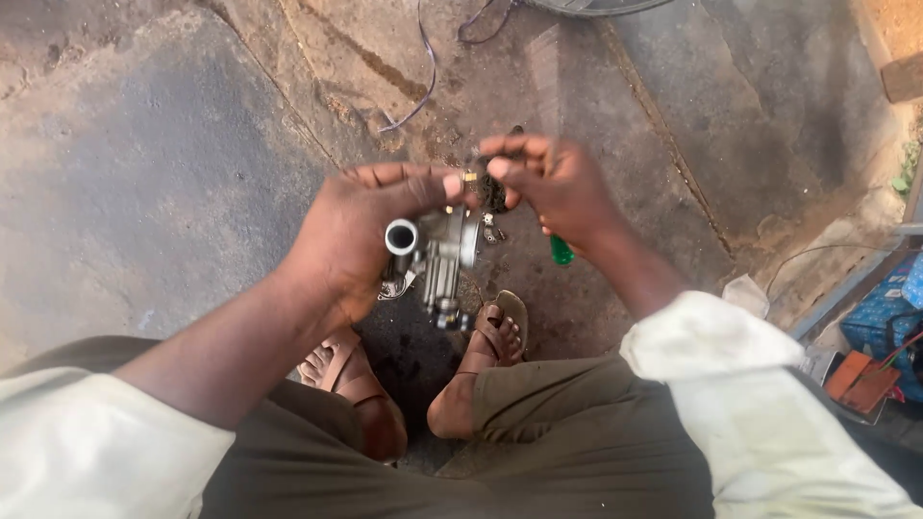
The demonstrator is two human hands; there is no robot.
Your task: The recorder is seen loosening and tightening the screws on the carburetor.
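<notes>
Above our sandalled feet, our left hand [351,235] grips a grey metal carburettor [437,255]; our right hand [558,187] pinches a green-handled screwdriver [561,252] against it.

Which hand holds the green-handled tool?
The right hand: the green handle sticks out below it, while the left hand grips the metal carburetor.

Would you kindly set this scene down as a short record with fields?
Setting: stained concrete floor, seen from above by a seated person
Left hand: grips a grey metal carburetor-like part with a round open port facing up
Right hand: fingertips pinch a small dark piece at the top of the part; a green-handled tool sticks out below the palm
Feet: brown sandals below the part
Floor items: loose wire ahead; blue patterned box at far right
</notes>
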